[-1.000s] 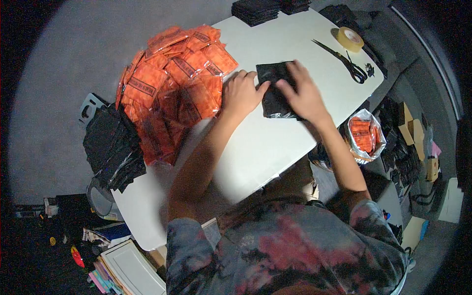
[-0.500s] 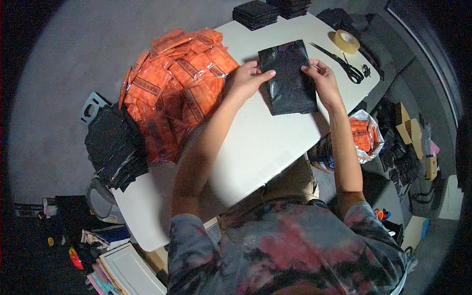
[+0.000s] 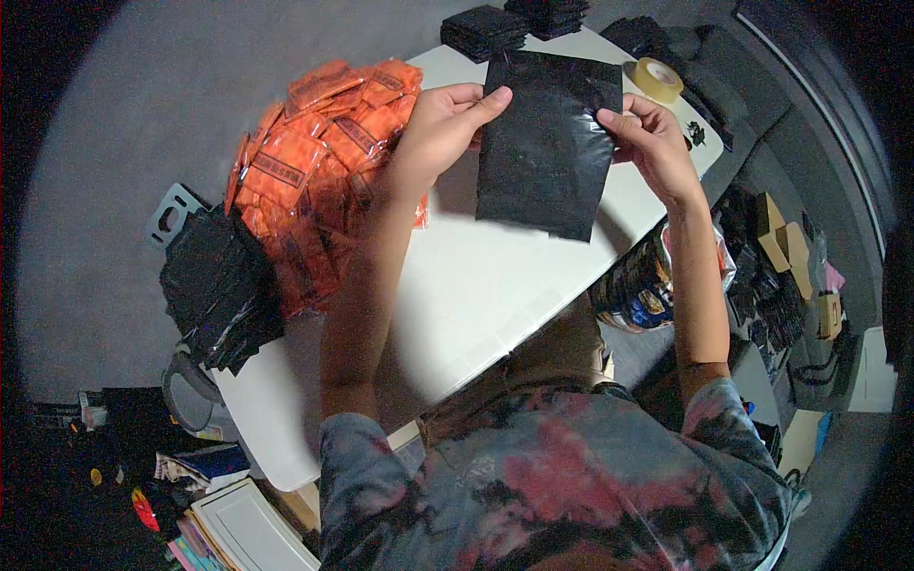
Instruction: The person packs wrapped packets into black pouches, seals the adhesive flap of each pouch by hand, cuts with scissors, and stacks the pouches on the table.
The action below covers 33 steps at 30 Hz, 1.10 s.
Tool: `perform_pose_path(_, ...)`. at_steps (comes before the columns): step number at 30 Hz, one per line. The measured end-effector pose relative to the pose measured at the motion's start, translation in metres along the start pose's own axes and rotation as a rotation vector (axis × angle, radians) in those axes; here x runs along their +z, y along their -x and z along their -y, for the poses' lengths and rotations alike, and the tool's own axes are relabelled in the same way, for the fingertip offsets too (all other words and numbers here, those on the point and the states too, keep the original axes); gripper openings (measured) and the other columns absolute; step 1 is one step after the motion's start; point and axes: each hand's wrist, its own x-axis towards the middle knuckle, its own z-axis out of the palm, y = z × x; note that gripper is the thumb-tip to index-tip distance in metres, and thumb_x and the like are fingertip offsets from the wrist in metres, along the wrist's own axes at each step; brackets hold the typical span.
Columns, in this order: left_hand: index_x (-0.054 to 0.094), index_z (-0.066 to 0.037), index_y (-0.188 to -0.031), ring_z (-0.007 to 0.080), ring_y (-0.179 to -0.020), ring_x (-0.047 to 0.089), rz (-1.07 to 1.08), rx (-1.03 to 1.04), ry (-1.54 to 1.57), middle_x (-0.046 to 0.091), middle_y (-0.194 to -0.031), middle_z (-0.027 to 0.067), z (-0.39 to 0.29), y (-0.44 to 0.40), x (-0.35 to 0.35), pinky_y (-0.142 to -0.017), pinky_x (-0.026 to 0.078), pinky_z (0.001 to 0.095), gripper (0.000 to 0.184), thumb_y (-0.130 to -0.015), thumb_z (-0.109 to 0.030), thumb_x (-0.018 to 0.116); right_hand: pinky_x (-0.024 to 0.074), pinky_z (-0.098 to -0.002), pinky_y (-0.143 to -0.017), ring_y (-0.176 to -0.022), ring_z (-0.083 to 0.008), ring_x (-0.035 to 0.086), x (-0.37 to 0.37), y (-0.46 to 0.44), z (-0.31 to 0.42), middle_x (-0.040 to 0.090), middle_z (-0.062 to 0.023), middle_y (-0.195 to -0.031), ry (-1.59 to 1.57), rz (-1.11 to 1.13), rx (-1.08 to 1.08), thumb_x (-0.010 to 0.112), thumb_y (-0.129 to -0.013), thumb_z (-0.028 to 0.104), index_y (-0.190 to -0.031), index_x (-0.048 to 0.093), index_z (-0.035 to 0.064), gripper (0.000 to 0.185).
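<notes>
A flat black plastic bag [image 3: 547, 147] is held up above the white table [image 3: 466, 295], its long sides running roughly away from me. My left hand [image 3: 447, 124] pinches its left edge near the top, thumb on the face towards me. On the opposite edge, my right hand [image 3: 652, 147] grips the bag between thumb and fingers, a little lower down. Just left of my left hand lies a big heap of orange packets [image 3: 286, 167] in clear wrap with dark labels.
Black stacks [image 3: 483, 33] stand at the far edge, with a tape roll [image 3: 658, 80] to their right. Black packets [image 3: 217, 285] are piled at the left. A shiny bag [image 3: 719, 257] sits beyond the table's right side, near open cardboard [image 3: 783, 249].
Both hands have lifted the black bag off the table, up and closer to the camera. It now looks larger and hides the scissors. My right hand, earlier flat on it, now grips its edge.
</notes>
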Motion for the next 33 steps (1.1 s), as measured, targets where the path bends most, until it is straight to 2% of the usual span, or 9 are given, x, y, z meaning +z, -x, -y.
perform_pose_path(2,0.074,-0.004,-0.108,0.0078,-0.078,0.068,0.106,-0.038,-0.042,0.075,-0.092,0.0016,0.003,-0.002,-0.006,-0.070,0.054,0.0217,0.034,-0.100,-0.037,0.072,0.0565,-0.0251,-0.066,-0.070,-0.0044,0.065,-0.002,-0.003,-0.010,0.069,0.0055,-0.075,0.075,-0.026,-0.028,0.079,-0.093,0.020,-0.085,0.069,0.0117,0.016)
perform_pose_path(6,0.075,-0.003,-0.103,0.0064,-0.075,0.067,0.075,-0.043,-0.080,0.073,-0.087,0.0001,-0.003,0.008,-0.002,-0.071,0.055,0.0208,0.036,-0.098,-0.038,0.074,0.0539,-0.0237,-0.061,-0.065,-0.0038,0.059,-0.008,-0.003,-0.015,0.063,0.0070,-0.070,0.422,-0.074,-0.107,0.082,-0.091,0.023,-0.076,0.065,0.0120,0.025)
perform_pose_path(9,0.076,-0.003,-0.092,0.0051,-0.075,0.066,0.062,0.024,-0.236,0.069,-0.083,-0.0018,-0.002,0.006,-0.005,-0.073,0.058,0.0215,0.037,-0.094,-0.040,0.078,0.0521,-0.0229,-0.058,-0.061,-0.0031,0.055,-0.013,-0.001,-0.013,0.061,0.0071,-0.068,0.282,-0.041,-0.098,0.083,-0.090,0.023,-0.071,0.061,0.0124,0.031)
perform_pose_path(15,0.076,-0.003,-0.094,0.0052,-0.079,0.067,0.116,-0.130,-0.185,0.073,-0.089,-0.0002,-0.010,0.012,-0.003,-0.078,0.057,0.0213,0.034,-0.094,-0.038,0.079,0.0523,-0.0236,-0.057,-0.061,-0.0038,0.057,-0.008,0.004,-0.004,0.065,0.0059,-0.071,0.234,-0.056,-0.023,0.083,-0.090,0.020,-0.071,0.062,0.0116,0.029)
perform_pose_path(18,0.076,-0.004,-0.098,0.0072,-0.079,0.070,0.121,-0.049,-0.211,0.075,-0.091,0.0012,0.007,0.004,-0.006,-0.081,0.057,0.0221,0.035,-0.094,-0.038,0.079,0.0488,-0.0232,-0.055,-0.058,-0.0047,0.057,-0.009,0.001,-0.011,0.065,0.0045,-0.068,0.394,-0.112,-0.114,0.085,-0.087,0.020,-0.069,0.063,0.0108,0.030)
perform_pose_path(21,0.076,-0.003,-0.102,0.0082,-0.081,0.070,0.064,0.012,-0.152,0.075,-0.091,0.0013,0.003,0.013,-0.005,-0.081,0.057,0.0236,0.036,-0.094,-0.038,0.079,0.0406,-0.0222,-0.050,-0.052,-0.0048,0.054,-0.017,0.002,-0.013,0.060,0.0021,-0.058,0.393,0.027,-0.091,0.088,-0.083,0.023,-0.066,0.061,0.0096,0.035)
perform_pose_path(29,0.076,-0.002,-0.087,0.0058,-0.066,0.061,0.067,-0.079,-0.233,0.069,-0.075,-0.0027,0.009,0.009,-0.007,-0.068,0.055,0.0247,0.033,-0.091,-0.034,0.081,0.0433,-0.0223,-0.050,-0.056,-0.0061,0.061,-0.010,0.001,-0.005,0.064,0.0007,-0.063,0.469,0.069,0.052,0.086,-0.086,0.022,-0.069,0.062,0.0074,0.032)
perform_pose_path(32,0.075,0.001,-0.084,0.0068,-0.061,0.056,0.084,-0.009,-0.469,0.061,-0.066,-0.0039,0.012,0.009,-0.005,-0.064,0.052,0.0268,0.034,-0.090,-0.031,0.082,0.0449,-0.0222,-0.051,-0.062,-0.0086,0.065,-0.017,-0.011,-0.029,0.068,-0.0020,-0.069,0.440,0.166,-0.036,0.085,-0.086,0.023,-0.080,0.070,0.0014,0.027)
perform_pose_path(33,0.076,0.002,-0.087,0.0083,-0.062,0.058,0.007,0.139,-0.514,0.063,-0.068,-0.0015,0.015,0.008,-0.003,-0.064,0.052,0.0268,0.032,-0.089,-0.030,0.083,0.0476,-0.0238,-0.055,-0.066,-0.0103,0.066,-0.015,-0.011,-0.027,0.069,-0.0029,-0.070,0.675,0.051,-0.112,0.084,-0.086,0.021,-0.085,0.072,0.0008,0.024)
